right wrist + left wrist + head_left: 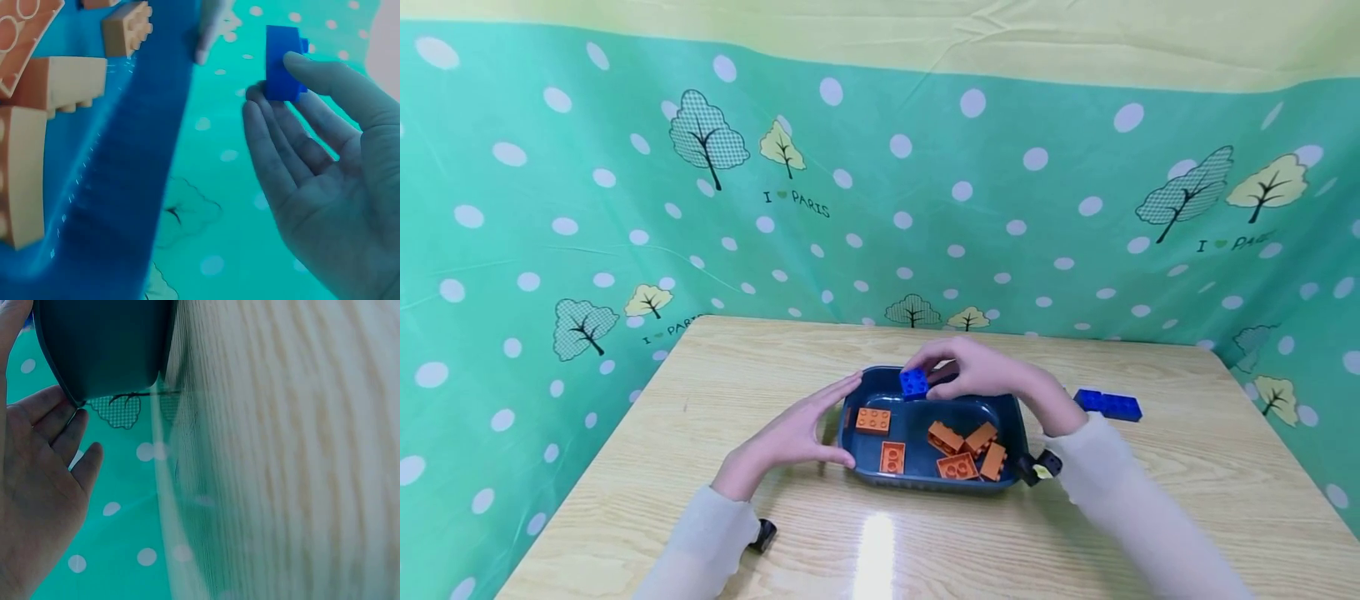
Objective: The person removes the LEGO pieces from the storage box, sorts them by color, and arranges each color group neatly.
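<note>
My right hand [973, 367] pinches a blue toy brick [913, 383] between thumb and fingers over the far side of a dark blue plastic bin [917, 479]. In the right wrist view, the thumb presses one face of the blue brick [283, 62], its studs facing right. Spread across the bin's left end is my left hand [790, 429], thumb at the near rim and fingers at the far corner. The left wrist view shows those fingertips [75, 422] right at the bin's rim, nearly straight. Inside the bin lie several orange bricks [958, 467], most towards the right.
More blue bricks [1108, 404] lie in a row on the wooden table [760, 358], right of the bin behind my right forearm. A green dotted curtain [880, 183] hangs behind and beside the table. Small black devices [1040, 467] sit at both wrists.
</note>
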`<state>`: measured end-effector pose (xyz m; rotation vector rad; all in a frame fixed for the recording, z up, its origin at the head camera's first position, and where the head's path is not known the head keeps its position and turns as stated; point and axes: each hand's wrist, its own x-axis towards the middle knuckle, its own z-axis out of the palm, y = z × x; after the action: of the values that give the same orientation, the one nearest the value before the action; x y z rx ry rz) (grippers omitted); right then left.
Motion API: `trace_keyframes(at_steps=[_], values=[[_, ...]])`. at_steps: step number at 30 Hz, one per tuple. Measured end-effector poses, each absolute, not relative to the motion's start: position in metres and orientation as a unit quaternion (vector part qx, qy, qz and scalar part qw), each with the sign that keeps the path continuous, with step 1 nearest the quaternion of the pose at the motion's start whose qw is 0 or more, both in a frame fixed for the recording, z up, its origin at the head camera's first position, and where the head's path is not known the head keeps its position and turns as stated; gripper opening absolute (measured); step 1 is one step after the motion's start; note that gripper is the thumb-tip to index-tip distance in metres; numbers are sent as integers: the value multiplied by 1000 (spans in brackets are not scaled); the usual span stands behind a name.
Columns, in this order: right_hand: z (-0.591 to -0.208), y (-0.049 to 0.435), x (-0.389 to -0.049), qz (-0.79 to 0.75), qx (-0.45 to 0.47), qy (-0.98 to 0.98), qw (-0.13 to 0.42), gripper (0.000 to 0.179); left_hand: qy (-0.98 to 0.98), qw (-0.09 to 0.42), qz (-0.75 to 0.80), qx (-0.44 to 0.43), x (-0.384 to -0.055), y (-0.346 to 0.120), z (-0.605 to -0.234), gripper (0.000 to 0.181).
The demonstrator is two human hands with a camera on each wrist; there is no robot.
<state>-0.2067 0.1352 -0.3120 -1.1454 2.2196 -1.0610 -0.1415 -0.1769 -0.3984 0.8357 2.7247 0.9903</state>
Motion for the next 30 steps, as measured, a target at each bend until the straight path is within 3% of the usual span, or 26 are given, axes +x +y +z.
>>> trace_keyframes(at_steps=[7,18,30], values=[[-303,179,-187,-430,-362,820,114,37,901,57,324,283,-142,-177,-401,114],[-316,262,-163,-422,-289,859,16,35,898,58,331,283,-144,-177,-400,114],[-346,340,-140,-441,-218,871,-12,36,901,63,326,279,-143,-177,-398,114]])
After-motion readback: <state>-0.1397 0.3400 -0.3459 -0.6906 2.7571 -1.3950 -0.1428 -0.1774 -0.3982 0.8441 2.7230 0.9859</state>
